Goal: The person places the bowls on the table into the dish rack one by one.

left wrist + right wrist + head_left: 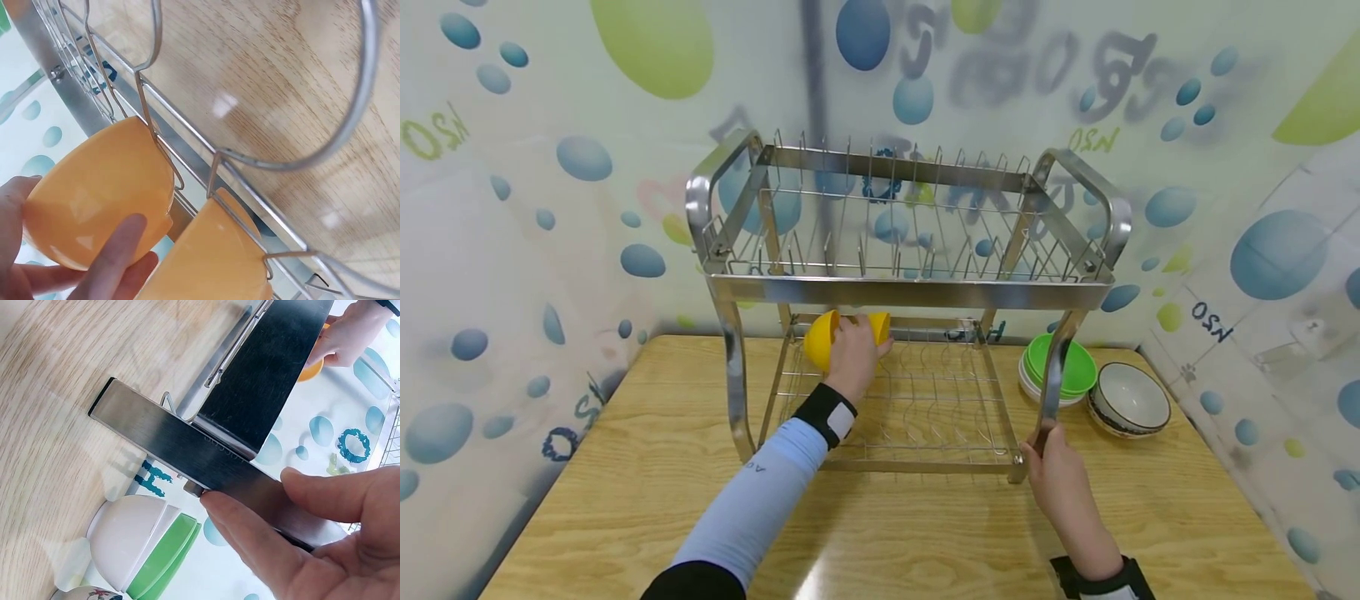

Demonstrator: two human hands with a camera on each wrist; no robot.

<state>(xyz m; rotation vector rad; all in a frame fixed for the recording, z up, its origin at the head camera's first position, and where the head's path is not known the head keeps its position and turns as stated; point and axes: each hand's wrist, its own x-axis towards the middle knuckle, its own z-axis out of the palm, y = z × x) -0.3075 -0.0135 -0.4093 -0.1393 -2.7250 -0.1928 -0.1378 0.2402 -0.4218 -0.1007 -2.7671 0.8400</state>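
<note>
My left hand (852, 354) grips a yellow bowl (100, 187) on the lower tier of a two-tier metal dish rack (910, 292). The bowl stands on its side against the tier's wires, thumb and fingers around its outer wall. Right beside it, a second yellow bowl (212, 250) also stands on edge among the wires. In the right wrist view, my right hand (312, 531) holds the rack's flat front right leg (181, 444), thumb on one side and fingers on the other. The head view shows that hand low on the leg, just above the tabletop.
Right of the rack, green bowls (1071, 367) are stacked in white ones near the back of the wooden table (925, 533). Next to them sit white bowls (1131, 398) with a patterned outside. The rack's upper tier (880, 292) spans above my left hand. Patterned sheets hang behind.
</note>
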